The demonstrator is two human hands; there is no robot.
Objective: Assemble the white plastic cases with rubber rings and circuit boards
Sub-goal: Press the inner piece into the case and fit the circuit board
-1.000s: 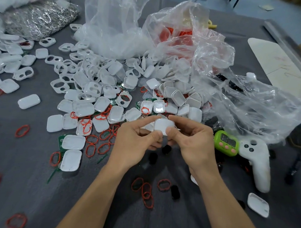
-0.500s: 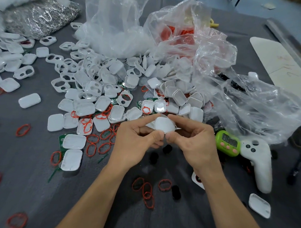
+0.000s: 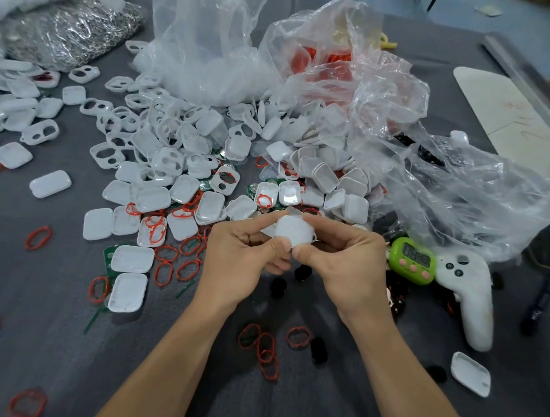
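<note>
Both hands hold one white plastic case [image 3: 293,230] above the grey table. My left hand [image 3: 244,257] pinches its left side between thumb and forefinger. My right hand [image 3: 346,260] grips its right side, the two thumbs meeting at the case's near edge. What is inside the case is hidden. A heap of white case halves [image 3: 187,174] lies behind and to the left. Red rubber rings [image 3: 264,348] lie loose in front of my wrists and beside the heap [image 3: 167,265]. Green circuit boards [image 3: 108,255] peek out from under cases at the left.
Crumpled clear plastic bags [image 3: 380,96] fill the back and right. A green timer [image 3: 413,260] and a white game controller [image 3: 473,296] lie at the right, with one white case [image 3: 470,372] near the front right. Small black parts [image 3: 318,348] dot the cloth. A bag of metal pieces [image 3: 71,29] sits back left.
Both hands stay on the same case and have lifted it slightly while turning it between the fingers. Nothing else on the table has moved.
</note>
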